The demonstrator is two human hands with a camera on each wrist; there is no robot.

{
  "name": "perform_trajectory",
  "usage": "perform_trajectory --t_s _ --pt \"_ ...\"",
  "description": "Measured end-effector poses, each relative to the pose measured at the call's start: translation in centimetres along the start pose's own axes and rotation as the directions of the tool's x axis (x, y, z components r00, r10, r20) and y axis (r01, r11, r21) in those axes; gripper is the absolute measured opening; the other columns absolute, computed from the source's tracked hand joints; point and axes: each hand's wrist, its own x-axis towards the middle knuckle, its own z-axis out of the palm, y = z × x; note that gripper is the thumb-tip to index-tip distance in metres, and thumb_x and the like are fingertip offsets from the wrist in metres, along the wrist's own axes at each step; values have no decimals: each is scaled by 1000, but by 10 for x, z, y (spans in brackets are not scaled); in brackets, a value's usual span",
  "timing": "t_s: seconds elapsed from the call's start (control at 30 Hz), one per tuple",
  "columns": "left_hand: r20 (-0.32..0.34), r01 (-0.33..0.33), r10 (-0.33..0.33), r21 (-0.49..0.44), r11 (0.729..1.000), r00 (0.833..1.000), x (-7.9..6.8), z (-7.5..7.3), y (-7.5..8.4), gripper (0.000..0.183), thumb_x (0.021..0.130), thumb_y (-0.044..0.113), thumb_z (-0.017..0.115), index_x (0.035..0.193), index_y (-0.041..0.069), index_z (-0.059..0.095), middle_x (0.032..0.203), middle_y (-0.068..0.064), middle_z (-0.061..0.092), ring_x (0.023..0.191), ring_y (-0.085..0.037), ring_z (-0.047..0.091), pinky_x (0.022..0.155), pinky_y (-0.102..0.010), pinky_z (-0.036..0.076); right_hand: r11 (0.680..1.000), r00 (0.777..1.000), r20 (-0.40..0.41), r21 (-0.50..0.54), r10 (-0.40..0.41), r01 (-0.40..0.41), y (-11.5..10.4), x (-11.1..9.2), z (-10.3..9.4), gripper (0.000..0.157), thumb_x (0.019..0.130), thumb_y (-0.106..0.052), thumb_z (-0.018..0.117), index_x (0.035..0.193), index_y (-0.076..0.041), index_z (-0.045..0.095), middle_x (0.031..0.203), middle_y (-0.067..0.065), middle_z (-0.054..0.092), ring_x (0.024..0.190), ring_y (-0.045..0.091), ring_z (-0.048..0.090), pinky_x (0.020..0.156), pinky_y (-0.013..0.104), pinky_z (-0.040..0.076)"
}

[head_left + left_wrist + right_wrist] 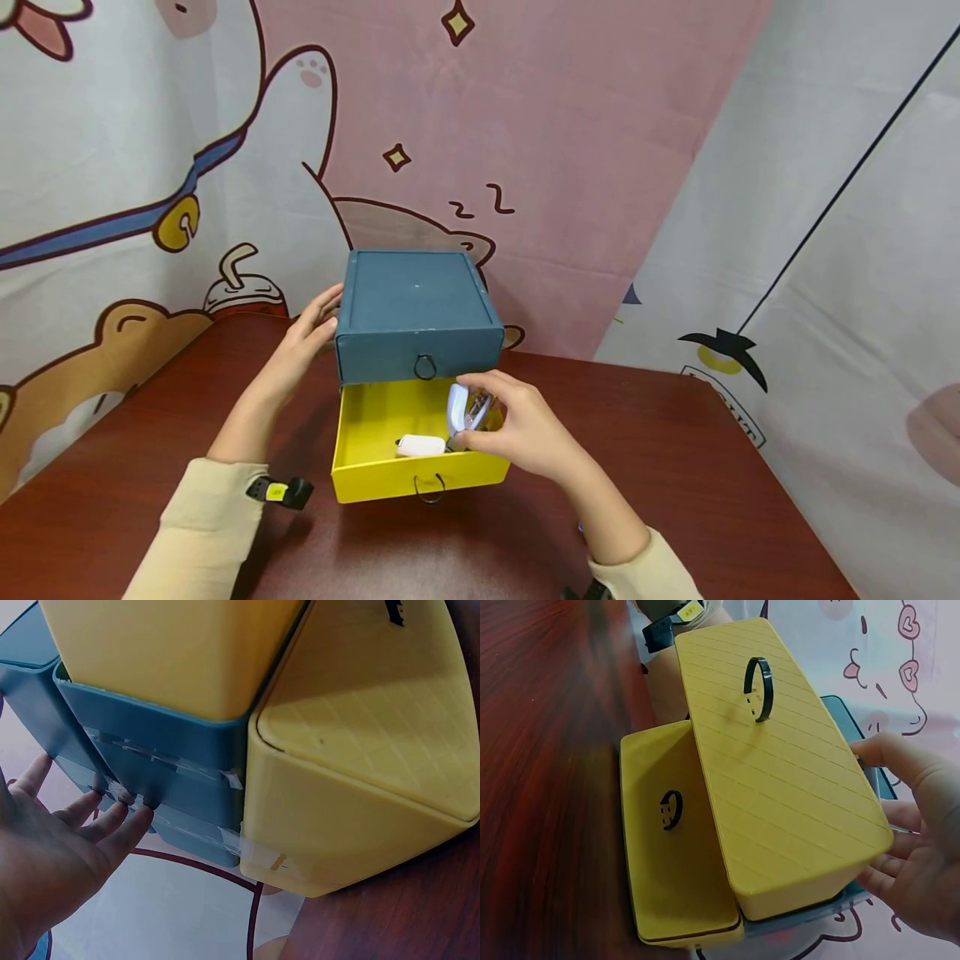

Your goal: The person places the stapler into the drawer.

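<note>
A small pale lavender hinged thing (459, 408), metal between its two arms, is pinched between the thumb and fingers of my right hand (525, 425). It is over the right side of a pulled-out yellow drawer (375, 417); its exact kind is unclear. Inside that drawer lies a small white block (422, 446) with a dark end. The drawer sits under a teal top drawer unit (416, 292). My left hand (303, 333) rests against its left side, fingers spread; in the left wrist view the left hand (67, 847) has its fingertips on the teal wall.
Below the pulled-out drawer, a lower yellow drawer (675, 832) with a black loop handle shows in the right wrist view. Clear tape (165, 757) runs along the teal sides. The stack stands on a reddish-brown table (637, 467), before a printed cloth (562, 167).
</note>
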Motion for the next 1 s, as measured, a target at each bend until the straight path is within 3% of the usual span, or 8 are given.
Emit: perform_trajectory --t_s 0.2,0.43,0.6,0.73,1.0 --pt "-2 -1 1 0 1000 1000 0 0 0 56 103 28 39 155 19 18 156 -11 20 138 -33 25 105 -59 25 1000 999 44 -4 28 -28 4 11 6 55 77 -23 81 128 -14 60 115 -6 59 88 18 55 68 31 51" --pt "2 -7 7 1 1000 1000 -1 -1 -1 56 103 28 38 155 18 18 156 -11 20 138 -33 25 105 -59 25 998 994 101 39 46 -50 8 20 13 56 78 -19 81 129 -8 59 109 0 61 87 17 57 70 28 52" --pt "1 -9 9 4 1000 1000 -1 -1 -1 56 103 27 38 155 18 18 156 -11 20 138 -33 25 104 -59 25 996 991 122 68 49 -57 8 21 14 52 82 -17 78 129 -5 59 114 7 62 101 23 56 83 40 50" --pt "6 -9 9 5 1000 1000 -1 0 -1 56 104 27 38 155 18 18 156 -12 20 138 -34 25 104 -60 25 997 995 89 66 36 -42 9 17 14 44 86 -19 74 126 -7 62 117 9 62 107 27 56 87 44 48" --pt "2 -8 8 1 1000 1000 0 0 -1 56 103 28 39 155 18 18 156 -11 20 138 -34 25 105 -59 25 998 997 -66 53 -41 45 2 -1 14 35 85 -18 74 120 -13 66 115 -2 64 107 22 58 87 40 49"
